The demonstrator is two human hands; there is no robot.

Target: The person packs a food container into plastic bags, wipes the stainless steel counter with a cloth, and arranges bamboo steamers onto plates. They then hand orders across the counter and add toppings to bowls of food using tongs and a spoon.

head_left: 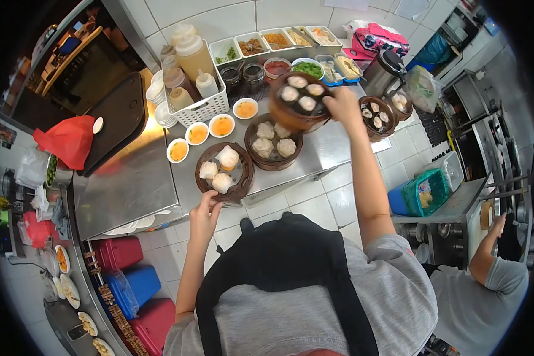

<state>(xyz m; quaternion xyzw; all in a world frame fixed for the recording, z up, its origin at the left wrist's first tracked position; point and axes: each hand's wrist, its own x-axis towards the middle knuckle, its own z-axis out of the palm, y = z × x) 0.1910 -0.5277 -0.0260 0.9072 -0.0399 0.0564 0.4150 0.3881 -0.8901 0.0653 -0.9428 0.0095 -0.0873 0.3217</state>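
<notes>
My right hand (342,108) grips the edge of a bamboo steamer basket (295,121) holding several pale dumplings, slightly blurred, raised above the counter. Partly beneath it stands another steamer basket (274,164) with several whitish dumplings (263,146). Nearest my body, my left hand (205,212) pinches the rim of a third steamer basket (247,181), which holds 3 white dumplings (222,183) and rests at the counter's front edge. Small white bowls of orange sauce (197,133) are lined up behind these baskets.
A white basket of squeeze bottles (203,113) and trays of toppings (276,41) stand along the wall. At right are more steamer baskets (378,132), a metal jug (383,71) and a lined blue bin (400,199). A co-worker (474,291) stands at lower right.
</notes>
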